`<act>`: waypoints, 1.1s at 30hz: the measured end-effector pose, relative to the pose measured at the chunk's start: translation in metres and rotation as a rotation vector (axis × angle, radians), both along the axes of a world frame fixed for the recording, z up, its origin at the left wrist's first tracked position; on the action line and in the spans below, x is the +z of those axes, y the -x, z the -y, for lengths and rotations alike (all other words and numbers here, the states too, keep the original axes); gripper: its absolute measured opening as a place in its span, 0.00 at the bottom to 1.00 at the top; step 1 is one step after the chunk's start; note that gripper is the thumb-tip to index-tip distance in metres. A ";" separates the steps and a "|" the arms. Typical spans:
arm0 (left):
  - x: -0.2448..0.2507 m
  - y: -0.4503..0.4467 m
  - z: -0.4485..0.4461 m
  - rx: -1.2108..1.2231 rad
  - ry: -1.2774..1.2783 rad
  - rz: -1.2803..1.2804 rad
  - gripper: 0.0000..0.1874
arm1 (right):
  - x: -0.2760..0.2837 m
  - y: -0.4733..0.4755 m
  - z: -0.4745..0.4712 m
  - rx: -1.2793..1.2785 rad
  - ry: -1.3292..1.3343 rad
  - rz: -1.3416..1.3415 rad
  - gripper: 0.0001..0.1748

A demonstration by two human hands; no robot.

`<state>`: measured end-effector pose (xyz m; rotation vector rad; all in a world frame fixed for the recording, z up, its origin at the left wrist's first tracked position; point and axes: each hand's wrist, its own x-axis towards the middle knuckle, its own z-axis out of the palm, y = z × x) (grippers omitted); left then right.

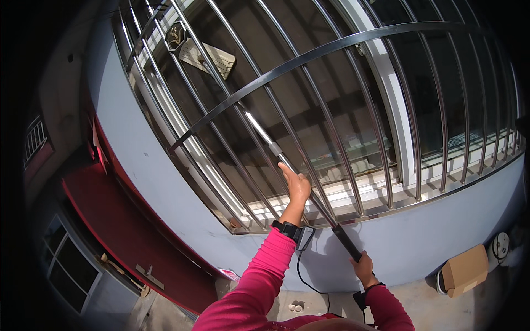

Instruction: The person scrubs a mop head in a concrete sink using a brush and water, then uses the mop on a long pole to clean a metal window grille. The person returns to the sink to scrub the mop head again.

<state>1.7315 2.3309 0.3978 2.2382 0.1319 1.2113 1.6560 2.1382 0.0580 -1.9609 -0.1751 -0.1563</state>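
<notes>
A metal telescopic pole [257, 126] slants up from lower right across the window's steel bars. Its flat, pale head [210, 58], pierced with small holes, lies behind the bars, close to the glass. My left hand [297, 185] is on the middle of the pole, with one finger stretched along it; its other fingers are partly hidden. Lower down, my right hand [363, 268] is closed around the end of the dark handle grip [347, 242]. Both wrists wear black straps, and a dark device with a cable hangs at the left one.
Curved steel bars [323, 95] and a flat crossbar [290, 68] cover the sliding window [393, 95]. A red door [136, 231] with a lever handle stands at left. An open cardboard box [466, 269] and a white bucket [499, 248] sit at lower right. Small pale round things [295, 308] lie on the concrete floor.
</notes>
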 end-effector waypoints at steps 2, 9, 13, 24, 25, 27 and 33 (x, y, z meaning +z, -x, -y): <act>0.026 -0.002 -0.012 0.010 -0.047 -0.008 0.43 | 0.021 -0.001 -0.033 0.010 -0.046 -0.011 0.25; 0.028 0.006 -0.023 -0.064 -0.146 -0.058 0.46 | 0.015 0.015 -0.073 0.014 -0.106 -0.057 0.26; 0.016 0.012 -0.023 -0.179 -0.235 -0.057 0.47 | 0.004 0.035 -0.101 0.047 -0.184 -0.110 0.26; 0.022 0.034 -0.042 -0.340 -0.333 -0.069 0.49 | 0.011 0.075 -0.143 0.102 -0.246 -0.168 0.28; 0.022 0.031 -0.041 -0.345 -0.336 -0.067 0.49 | 0.011 0.074 -0.143 0.087 -0.255 -0.175 0.28; 0.020 0.025 -0.039 -0.357 -0.346 -0.071 0.49 | 0.009 0.071 -0.143 0.032 -0.254 -0.193 0.28; 0.025 0.015 -0.062 -0.444 -0.414 -0.108 0.49 | -0.003 0.055 -0.190 -0.043 -0.326 -0.103 0.26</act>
